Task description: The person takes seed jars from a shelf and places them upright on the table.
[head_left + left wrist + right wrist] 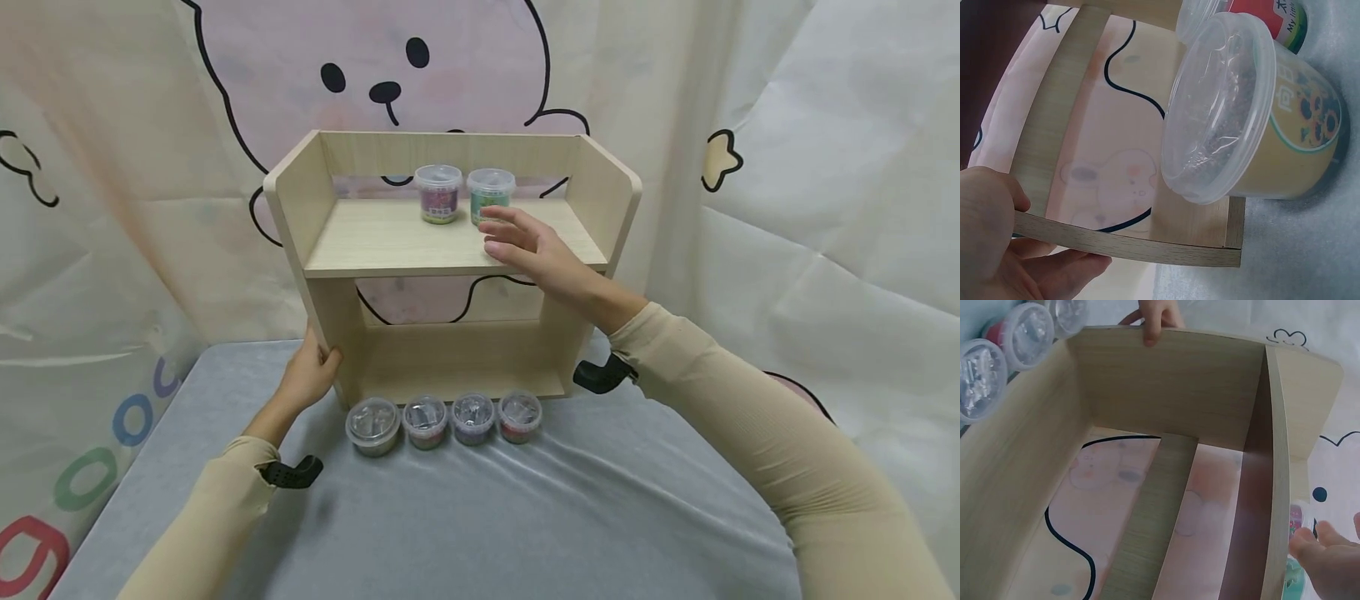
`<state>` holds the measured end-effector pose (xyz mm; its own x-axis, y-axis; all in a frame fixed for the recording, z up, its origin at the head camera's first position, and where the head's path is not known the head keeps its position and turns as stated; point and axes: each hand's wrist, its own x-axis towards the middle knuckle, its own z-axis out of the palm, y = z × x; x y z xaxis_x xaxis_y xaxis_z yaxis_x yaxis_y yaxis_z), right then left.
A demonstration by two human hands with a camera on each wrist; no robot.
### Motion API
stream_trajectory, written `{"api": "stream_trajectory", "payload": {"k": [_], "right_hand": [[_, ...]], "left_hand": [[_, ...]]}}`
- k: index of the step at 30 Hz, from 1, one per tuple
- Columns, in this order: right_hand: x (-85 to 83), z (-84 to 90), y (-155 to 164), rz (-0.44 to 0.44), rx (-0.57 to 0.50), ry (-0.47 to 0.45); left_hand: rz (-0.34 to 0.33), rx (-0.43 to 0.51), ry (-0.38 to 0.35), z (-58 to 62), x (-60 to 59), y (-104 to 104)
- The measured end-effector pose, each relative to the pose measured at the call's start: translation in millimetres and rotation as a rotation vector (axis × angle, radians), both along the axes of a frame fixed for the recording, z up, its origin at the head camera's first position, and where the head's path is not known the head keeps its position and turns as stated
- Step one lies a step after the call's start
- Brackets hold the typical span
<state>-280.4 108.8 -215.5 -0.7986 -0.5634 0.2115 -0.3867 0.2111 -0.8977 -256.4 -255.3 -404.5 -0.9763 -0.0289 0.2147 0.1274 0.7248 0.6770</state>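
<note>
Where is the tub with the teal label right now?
In the head view, the teal-labelled tub stands on the upper shelf, just right of the purple-labelled tub, with the right hand partly in front of it.

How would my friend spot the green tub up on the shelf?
Find the wooden shelf unit and look at its upper level. There, the green tub stands by the right hand. Its label is green; the neighbouring tub has a pinkish-purple one.
</note>
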Motion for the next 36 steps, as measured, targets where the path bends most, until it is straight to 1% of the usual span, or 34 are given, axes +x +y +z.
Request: {"api": "stream_trajectory", "payload": {"k": [7,11,14,21,25,30,36], "right_hand": [[-16.4,5.9,-22.3,0.000,-0.032,-0.087],[-25.0,5.3,-31.4,0.008,-0.051,-0.141],[-30.3,5.7,-37.9,0.001,-0.057,-0.159],[-45.1,10.9,-56.1,-0.053,-0.067,-0.238],[-54.2,13.7,-64.8,-0.082,-0.075,-0.278],[-60.8,18.1,-71.4,-0.119,-0.063,-0.294],[-66.1,23.6,-76.6,-0.114,-0.094,-0.305]], "left_hand": [[-0.001,0.003,-0.011,-1.3,3.2,-0.3],[0.003,-0.006,-0.013,-2.8,4.1,0.3],[0.002,-0.008,-0.009,-2.8,4.1,0.6],[0.010,-0.013,-0.001,-1.2,5.7,0.3],[0.003,-0.009,0.009,-1.6,5.4,1.3],[0.002,-0.007,0.013,-1.4,4.2,1.7],[0.003,-0.008,0.019,-0.5,2.9,2.4]]}}
